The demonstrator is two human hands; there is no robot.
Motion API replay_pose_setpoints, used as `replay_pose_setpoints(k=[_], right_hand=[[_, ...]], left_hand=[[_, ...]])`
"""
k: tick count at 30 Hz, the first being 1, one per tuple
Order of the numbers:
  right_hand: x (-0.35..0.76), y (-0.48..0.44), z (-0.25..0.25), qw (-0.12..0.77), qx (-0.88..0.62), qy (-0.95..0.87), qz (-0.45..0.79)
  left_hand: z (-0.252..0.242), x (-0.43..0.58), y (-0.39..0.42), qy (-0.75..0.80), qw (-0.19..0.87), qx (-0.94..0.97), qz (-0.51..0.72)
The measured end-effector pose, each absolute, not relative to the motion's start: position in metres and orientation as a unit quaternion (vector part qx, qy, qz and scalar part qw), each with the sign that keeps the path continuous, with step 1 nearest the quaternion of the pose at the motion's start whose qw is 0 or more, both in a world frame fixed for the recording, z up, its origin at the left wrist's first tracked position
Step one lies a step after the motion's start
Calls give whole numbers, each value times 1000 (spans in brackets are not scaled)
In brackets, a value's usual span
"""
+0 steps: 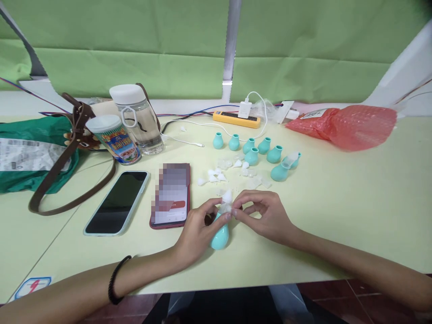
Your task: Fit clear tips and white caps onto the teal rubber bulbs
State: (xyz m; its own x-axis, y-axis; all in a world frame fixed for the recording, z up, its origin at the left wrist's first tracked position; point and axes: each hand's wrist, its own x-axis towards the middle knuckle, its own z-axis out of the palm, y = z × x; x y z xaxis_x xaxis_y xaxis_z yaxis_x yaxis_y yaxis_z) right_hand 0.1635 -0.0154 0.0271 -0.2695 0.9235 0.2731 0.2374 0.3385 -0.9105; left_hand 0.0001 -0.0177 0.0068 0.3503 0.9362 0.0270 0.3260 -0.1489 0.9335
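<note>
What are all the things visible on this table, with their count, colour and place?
loose bulbs: about eight, teal, table middle
loose tips: many, clear-white, scattered before the bulbs
phones: two, one dark-screened, one red-cased, front left
water bottle: one, clear, white lid, back left
printed cup: one, white lid, beside bottle
bag: one, green, brown strap, far left
power strip: one, orange, back centre
charger: one, white, on strip
pouch: one, red, back right
table: one, pale yellow
held bulb: one, teal, front centre
fitted tip: one, clear, atop held bulb
left hand: grips held bulb; black wristband
right hand: pinches fitted tip
</note>
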Motion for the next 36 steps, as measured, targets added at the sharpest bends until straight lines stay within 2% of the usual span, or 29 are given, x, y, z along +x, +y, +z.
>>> replay_pose_setpoints(k=[7,15,25,36], right_hand=[[161,-17,29,443,-430,-671,411],[164,-10,25,420,-390,-545,612],[165,-10,26,407,-387,-509,653],[164,-13,18,407,-362,-533,648]], left_hand=[[4,-1,-19,467,431,695,337],[6,-1,-20,442,424,710,347],[2,-2,-18,444,387,723,362],[4,-4,-20,384,397,742,379]])
